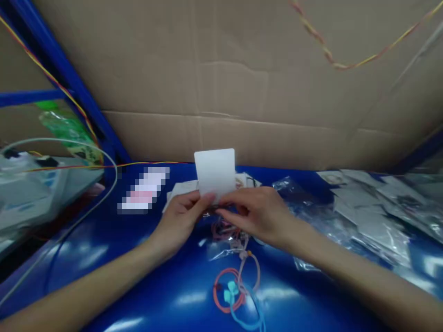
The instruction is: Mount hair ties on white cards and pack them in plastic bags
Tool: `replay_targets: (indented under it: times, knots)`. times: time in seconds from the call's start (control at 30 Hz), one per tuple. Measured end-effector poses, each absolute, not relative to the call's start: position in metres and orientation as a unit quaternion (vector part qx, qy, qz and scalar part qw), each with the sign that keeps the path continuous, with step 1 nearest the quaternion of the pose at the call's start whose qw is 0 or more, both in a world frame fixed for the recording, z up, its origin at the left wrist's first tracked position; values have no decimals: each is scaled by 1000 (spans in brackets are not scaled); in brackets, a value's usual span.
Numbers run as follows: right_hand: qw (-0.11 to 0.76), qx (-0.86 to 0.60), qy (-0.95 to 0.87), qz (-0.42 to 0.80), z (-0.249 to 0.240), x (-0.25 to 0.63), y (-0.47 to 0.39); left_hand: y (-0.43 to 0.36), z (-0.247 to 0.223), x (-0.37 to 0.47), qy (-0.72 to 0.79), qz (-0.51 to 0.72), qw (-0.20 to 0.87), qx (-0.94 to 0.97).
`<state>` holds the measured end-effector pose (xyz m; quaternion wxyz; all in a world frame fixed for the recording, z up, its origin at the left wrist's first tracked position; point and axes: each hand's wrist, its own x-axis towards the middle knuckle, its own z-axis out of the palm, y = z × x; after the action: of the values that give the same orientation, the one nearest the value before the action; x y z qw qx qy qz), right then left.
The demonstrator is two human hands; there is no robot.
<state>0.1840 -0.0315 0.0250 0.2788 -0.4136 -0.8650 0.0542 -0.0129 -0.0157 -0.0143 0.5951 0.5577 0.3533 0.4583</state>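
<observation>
your left hand (pixel 182 214) pinches smooth, rectangular white card (pixel 215 171) above glossy blue tabletop (pixel 166 295); right hand (pixel 261 212) at its lower edge, grip unclear; coral, turquoise hair ties (pixel 231 289) nearer you; plastic packets (pixel 375 228) right.

Card (pixel 215 170) looks smooth and matt, tabletop (pixel 166 290) glossy

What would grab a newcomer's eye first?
Probably the plain white card, held up at centre in the left hand, the right hand at its lower edge. Below, a coral loop and light-blue cord on the blue tabletop. Upper right, twisted yellow-red wire against cardboard.
</observation>
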Motion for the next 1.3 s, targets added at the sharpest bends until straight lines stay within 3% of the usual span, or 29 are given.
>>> replay_targets:
  times: [0.3, 0.8, 1.07, 1.3]
  knots:
    - [254, -409, -876, 29, 24, 181, -36, -23, -4, -13, 405, 449, 430, 670]
    - [145, -356, -917, -106, 29, 187, -33, -23, -6, -14, 406, 431, 486, 643]
    - [213, -322, -903, -188, 23, 190, -29, -23, -9, -9, 404, 498, 486, 593]
    - [215, -253, -924, -192, 22, 192, -25, -22, -5, -11, 433, 500, 489, 568]
